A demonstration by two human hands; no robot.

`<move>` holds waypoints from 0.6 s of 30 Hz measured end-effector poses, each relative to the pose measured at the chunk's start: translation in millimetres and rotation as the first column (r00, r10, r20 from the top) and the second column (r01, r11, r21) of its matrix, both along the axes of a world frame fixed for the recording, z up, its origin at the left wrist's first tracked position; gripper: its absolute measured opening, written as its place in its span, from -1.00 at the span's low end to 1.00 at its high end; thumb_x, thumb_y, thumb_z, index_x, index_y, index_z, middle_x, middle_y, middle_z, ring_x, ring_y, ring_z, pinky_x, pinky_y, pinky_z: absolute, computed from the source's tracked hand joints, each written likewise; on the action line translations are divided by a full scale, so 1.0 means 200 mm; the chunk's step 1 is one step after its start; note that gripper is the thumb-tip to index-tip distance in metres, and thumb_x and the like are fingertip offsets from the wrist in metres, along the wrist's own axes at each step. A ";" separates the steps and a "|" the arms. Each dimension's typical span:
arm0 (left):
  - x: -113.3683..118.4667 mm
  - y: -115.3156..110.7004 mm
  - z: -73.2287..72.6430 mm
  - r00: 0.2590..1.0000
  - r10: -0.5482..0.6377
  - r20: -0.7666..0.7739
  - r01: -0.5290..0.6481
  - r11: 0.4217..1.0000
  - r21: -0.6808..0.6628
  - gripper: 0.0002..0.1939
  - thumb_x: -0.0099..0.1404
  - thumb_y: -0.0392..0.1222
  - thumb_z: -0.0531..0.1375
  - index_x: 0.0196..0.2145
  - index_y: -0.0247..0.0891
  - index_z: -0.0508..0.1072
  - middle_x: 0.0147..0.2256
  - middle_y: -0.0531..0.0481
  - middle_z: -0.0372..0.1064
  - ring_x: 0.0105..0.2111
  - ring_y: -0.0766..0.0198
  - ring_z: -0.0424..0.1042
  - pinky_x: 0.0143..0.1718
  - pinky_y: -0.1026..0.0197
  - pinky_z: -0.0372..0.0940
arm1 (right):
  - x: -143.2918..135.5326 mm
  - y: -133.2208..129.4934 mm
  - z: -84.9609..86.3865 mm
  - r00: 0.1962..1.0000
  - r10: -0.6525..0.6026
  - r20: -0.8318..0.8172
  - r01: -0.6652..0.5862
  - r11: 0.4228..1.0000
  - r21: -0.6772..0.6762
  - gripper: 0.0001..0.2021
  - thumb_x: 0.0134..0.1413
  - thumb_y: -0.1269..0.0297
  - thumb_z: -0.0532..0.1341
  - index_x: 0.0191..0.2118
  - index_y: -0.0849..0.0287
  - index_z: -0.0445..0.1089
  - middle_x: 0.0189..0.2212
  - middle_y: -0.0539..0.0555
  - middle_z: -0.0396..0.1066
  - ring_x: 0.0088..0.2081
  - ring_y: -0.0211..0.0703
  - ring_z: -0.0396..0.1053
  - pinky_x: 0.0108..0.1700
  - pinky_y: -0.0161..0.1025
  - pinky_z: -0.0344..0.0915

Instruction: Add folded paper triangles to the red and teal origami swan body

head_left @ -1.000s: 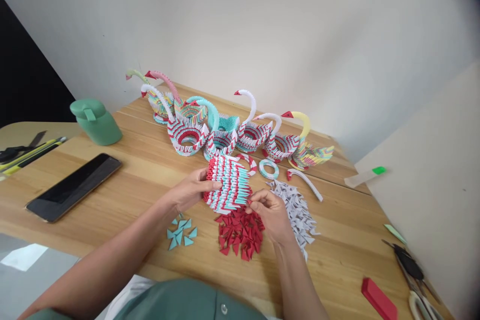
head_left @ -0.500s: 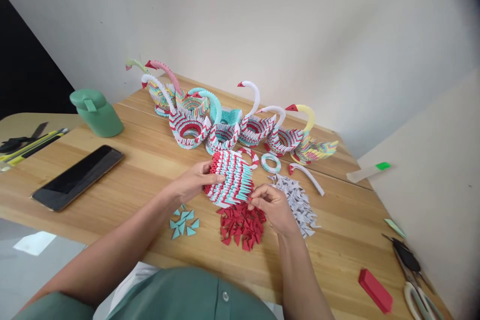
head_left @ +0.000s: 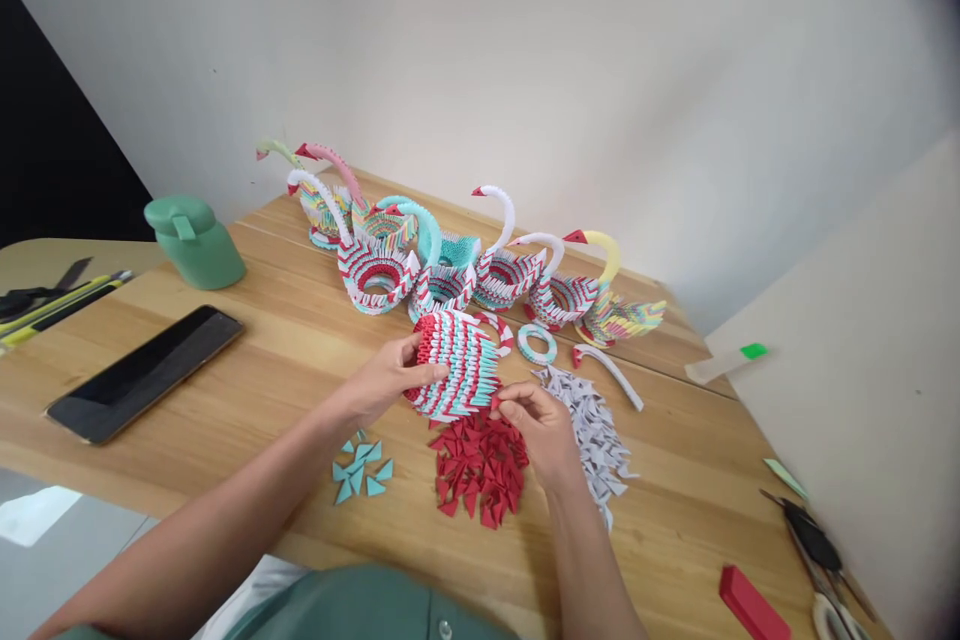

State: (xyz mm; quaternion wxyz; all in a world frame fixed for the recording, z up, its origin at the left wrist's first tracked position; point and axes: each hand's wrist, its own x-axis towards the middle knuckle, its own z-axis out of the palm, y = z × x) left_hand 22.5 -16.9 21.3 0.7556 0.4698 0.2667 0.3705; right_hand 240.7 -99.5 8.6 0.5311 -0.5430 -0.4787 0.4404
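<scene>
Left grip (head_left: 384,382) clamped on striped paper body (head_left: 461,365), right grip (head_left: 538,423) pinching small red piece (head_left: 495,403) by its edge, red triangles (head_left: 481,468) on wooden surface (head_left: 690,490)

On our wooden table (head_left: 675,490) we have origami swans (head_left: 564,305), two paper rings (head_left: 523,344), a swan neck (head_left: 612,372), red triangles (head_left: 484,465), white triangles (head_left: 596,425), turquoise triangles (head_left: 356,465), a smartphone (head_left: 146,372) and a green lidded container (head_left: 199,248).

The ridged body (head_left: 457,370) at centre looks like paper, rough and matt, as do the red pieces (head_left: 480,470) below it. The table (head_left: 690,480) is smooth wood; at left, the phone (head_left: 146,375) is glossy, the container (head_left: 199,245) smooth, matt plastic.
</scene>
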 end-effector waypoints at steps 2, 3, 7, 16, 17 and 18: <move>0.00 0.00 0.00 1.000 0.000 0.003 0.000 1.000 0.002 -0.58 0.05 -0.13 0.39 -0.15 -0.34 0.45 -0.18 -0.12 0.49 -0.22 0.17 0.43 -0.17 0.17 0.28 | 0.00 0.00 -0.01 1.000 -0.002 -0.028 0.002 1.000 0.000 -0.86 -0.07 0.19 0.38 -0.39 0.12 0.48 -0.55 -0.02 0.48 -0.47 -0.18 0.44 -0.35 -0.26 0.33; 0.00 0.00 0.00 1.000 0.000 0.003 0.000 1.000 0.002 -0.58 0.05 -0.13 0.39 -0.15 -0.34 0.45 -0.18 -0.12 0.49 -0.22 0.17 0.43 -0.17 0.17 0.28 | 0.00 0.00 -0.02 0.999 -0.001 -0.040 0.001 1.000 0.001 -0.86 -0.07 0.20 0.38 -0.39 0.12 0.48 -0.55 -0.03 0.47 -0.48 -0.19 0.43 -0.35 -0.26 0.33; 0.00 0.00 0.01 1.000 -0.004 0.011 0.005 1.000 -0.011 -0.59 0.04 -0.14 0.39 -0.17 -0.34 0.44 -0.20 -0.11 0.49 -0.24 0.18 0.43 -0.17 0.17 0.29 | 0.00 0.01 -0.05 0.995 0.019 -0.103 -0.019 1.000 -0.003 -0.83 -0.06 0.17 0.38 -0.38 0.13 0.47 -0.56 -0.03 0.46 -0.49 -0.20 0.41 -0.36 -0.26 0.31; 0.00 -0.01 0.02 0.999 -0.036 0.014 0.036 0.999 -0.029 -0.58 0.03 -0.11 0.40 -0.18 -0.33 0.46 -0.22 -0.11 0.50 -0.26 0.16 0.45 -0.20 0.16 0.30 | -0.02 0.01 -0.06 0.983 0.003 -0.183 -0.008 1.000 -0.026 -0.74 -0.14 0.09 0.42 -0.44 0.13 0.42 -0.64 -0.07 0.40 -0.58 -0.24 0.32 -0.43 -0.28 0.23; 0.00 -0.01 0.02 0.999 -0.034 0.011 0.034 0.999 -0.030 -0.58 0.03 -0.11 0.40 -0.18 -0.33 0.46 -0.22 -0.11 0.50 -0.26 0.16 0.45 -0.20 0.16 0.30 | -0.02 0.01 -0.06 0.982 0.000 -0.186 -0.006 1.000 -0.027 -0.73 -0.14 0.08 0.43 -0.44 0.13 0.42 -0.64 -0.07 0.40 -0.58 -0.24 0.31 -0.43 -0.28 0.22; 0.00 -0.01 0.02 1.000 -0.029 0.011 0.029 0.999 -0.031 -0.57 0.03 -0.11 0.40 -0.17 -0.33 0.46 -0.22 -0.11 0.50 -0.27 0.17 0.45 -0.20 0.17 0.30 | -0.02 0.01 -0.06 0.982 -0.001 -0.191 -0.004 1.000 -0.027 -0.73 -0.15 0.08 0.43 -0.44 0.13 0.42 -0.65 -0.07 0.39 -0.58 -0.24 0.31 -0.43 -0.29 0.22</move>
